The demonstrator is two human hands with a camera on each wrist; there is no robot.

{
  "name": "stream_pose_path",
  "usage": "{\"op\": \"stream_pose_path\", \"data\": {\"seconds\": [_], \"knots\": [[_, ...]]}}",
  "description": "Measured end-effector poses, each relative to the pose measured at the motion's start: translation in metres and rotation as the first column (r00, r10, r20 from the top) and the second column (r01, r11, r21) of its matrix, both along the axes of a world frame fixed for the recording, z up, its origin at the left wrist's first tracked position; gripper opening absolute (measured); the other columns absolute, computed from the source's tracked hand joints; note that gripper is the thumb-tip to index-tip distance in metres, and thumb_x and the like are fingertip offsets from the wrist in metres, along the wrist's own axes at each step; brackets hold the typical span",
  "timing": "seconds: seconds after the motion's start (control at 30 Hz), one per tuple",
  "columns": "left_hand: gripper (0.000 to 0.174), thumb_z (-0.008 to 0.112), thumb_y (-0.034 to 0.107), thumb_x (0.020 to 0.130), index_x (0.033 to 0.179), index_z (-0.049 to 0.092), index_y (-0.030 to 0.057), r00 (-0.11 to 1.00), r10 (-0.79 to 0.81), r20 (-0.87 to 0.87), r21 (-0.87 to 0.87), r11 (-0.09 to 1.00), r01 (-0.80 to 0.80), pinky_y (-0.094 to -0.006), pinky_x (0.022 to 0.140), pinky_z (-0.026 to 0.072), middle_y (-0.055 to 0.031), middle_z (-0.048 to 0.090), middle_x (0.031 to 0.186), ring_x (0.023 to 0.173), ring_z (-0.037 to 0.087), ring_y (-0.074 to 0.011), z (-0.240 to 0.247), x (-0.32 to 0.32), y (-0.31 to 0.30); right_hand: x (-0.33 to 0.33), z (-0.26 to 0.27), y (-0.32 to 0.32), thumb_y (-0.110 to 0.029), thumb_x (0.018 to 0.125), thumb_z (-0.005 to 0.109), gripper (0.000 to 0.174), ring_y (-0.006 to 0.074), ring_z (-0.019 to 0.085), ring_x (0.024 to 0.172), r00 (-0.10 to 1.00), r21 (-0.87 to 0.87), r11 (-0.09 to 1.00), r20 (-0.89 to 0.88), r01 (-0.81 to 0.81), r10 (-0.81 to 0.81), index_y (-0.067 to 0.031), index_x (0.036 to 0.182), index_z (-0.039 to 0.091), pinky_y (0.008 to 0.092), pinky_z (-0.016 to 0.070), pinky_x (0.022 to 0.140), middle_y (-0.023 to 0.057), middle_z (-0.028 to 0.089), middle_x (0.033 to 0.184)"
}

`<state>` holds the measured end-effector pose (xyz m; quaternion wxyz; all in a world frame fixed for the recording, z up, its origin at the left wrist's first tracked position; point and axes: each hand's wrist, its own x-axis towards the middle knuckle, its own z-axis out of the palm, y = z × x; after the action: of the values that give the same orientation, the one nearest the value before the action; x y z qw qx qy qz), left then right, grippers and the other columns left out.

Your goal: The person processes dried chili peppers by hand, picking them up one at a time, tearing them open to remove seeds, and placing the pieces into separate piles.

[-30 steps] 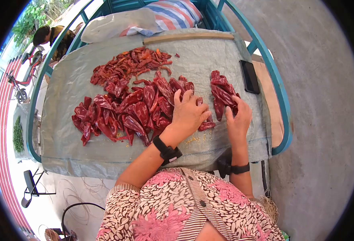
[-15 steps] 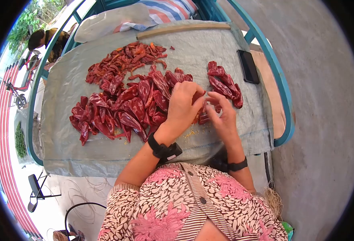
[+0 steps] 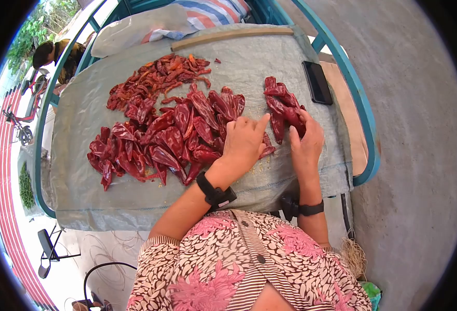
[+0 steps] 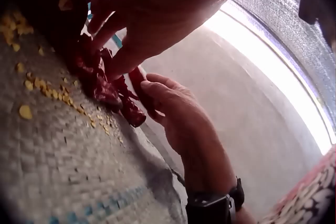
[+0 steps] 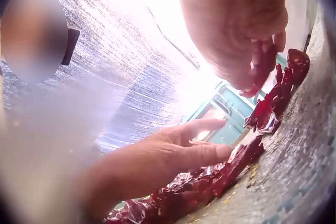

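A broad heap of dried red chili peppers (image 3: 161,137) lies across the covered surface. My left hand (image 3: 244,142) is at the heap's right end, its index finger stretched out to the right. In the left wrist view, the fingers of this hand point down among wrinkled peppers (image 4: 102,85). Farther right, my right hand (image 3: 307,147) holds a dark red chili pepper (image 4: 138,82) between thumb and fingers. It is at the near end of a smaller row of peppers (image 3: 276,101), and the hand hides part of it.
Behind the heap lie thinner, shrivelled pepper pieces (image 3: 161,75). A black phone (image 3: 317,83) rests at the right, near the blue metal rail (image 3: 360,114). A wooden strip (image 3: 233,36) and a striped sack (image 3: 207,15) are at the back. Yellow seeds (image 4: 52,92) dot the woven sheet.
My hands came together half a second ago beside the heap, then parted. My right hand has gone back to the small row with a pepper; the left stays by the heap.
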<state>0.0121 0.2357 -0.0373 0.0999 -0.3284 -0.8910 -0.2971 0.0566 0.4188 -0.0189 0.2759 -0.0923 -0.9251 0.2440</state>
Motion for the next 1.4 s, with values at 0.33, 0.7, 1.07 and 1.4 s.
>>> {"op": "stream_pose_path", "data": {"seconds": [0.33, 0.7, 1.07, 1.4], "knots": [[0.062, 0.088, 0.027, 0.068, 0.124, 0.063, 0.0117, 0.978, -0.196, 0.071, -0.028, 0.98, 0.198, -0.0469, 0.092, 0.0383, -0.0086, 0.061, 0.109, 0.104, 0.057, -0.0287, -0.001, 0.002, -0.002, 0.016, -0.002, -0.011, -0.003, 0.088, 0.067, 0.032, 0.0271, 0.06, 0.109, 0.995, -0.211, 0.973, -0.062, -0.095, 0.083, -0.009, 0.12, 0.069, 0.0384, 0.0473, 0.097, 0.009, 0.069, 0.112], [0.042, 0.076, 0.002, 0.078, 0.115, 0.055, 0.0061, 0.911, -0.297, 0.286, 0.208, 0.947, 0.244, -0.0497, 0.086, 0.0489, -0.0188, 0.055, 0.104, 0.101, 0.058, -0.0433, 0.001, 0.005, -0.004, 0.039, 0.007, -0.008, -0.005, 0.08, 0.076, 0.042, 0.0284, 0.062, 0.105, 0.898, -0.176, 0.934, 0.267, -0.311, 0.35, -0.0089, 0.121, 0.067, 0.0387, 0.0494, 0.093, 0.0077, 0.069, 0.109], [0.028, 0.053, 0.015, 0.107, 0.131, 0.055, 0.002, 0.796, -0.185, 0.576, 0.493, 0.855, -0.158, -0.0309, 0.081, 0.0558, -0.0113, 0.074, 0.107, 0.088, 0.069, -0.0174, 0.028, -0.004, -0.019, 0.029, 0.024, -0.001, -0.006, 0.081, 0.078, 0.035, 0.0263, 0.063, 0.095, 0.933, -0.361, 0.928, 0.297, -0.089, 0.205, -0.0081, 0.115, 0.07, 0.0375, 0.0512, 0.087, 0.0082, 0.069, 0.098], [0.038, 0.041, 0.029, 0.113, 0.136, 0.057, 0.0041, 0.594, -0.607, 0.528, 0.819, 0.549, -0.166, -0.0264, 0.093, 0.0447, -0.0045, 0.064, 0.111, 0.101, 0.057, -0.0101, 0.028, 0.005, -0.013, 0.014, 0.027, -0.045, -0.009, 0.093, 0.071, 0.036, 0.0125, 0.065, 0.086, 0.857, -0.649, 0.679, 0.081, -0.342, 0.509, -0.0034, 0.127, 0.062, 0.0274, 0.0518, 0.072, 0.0063, 0.07, 0.1]]}}
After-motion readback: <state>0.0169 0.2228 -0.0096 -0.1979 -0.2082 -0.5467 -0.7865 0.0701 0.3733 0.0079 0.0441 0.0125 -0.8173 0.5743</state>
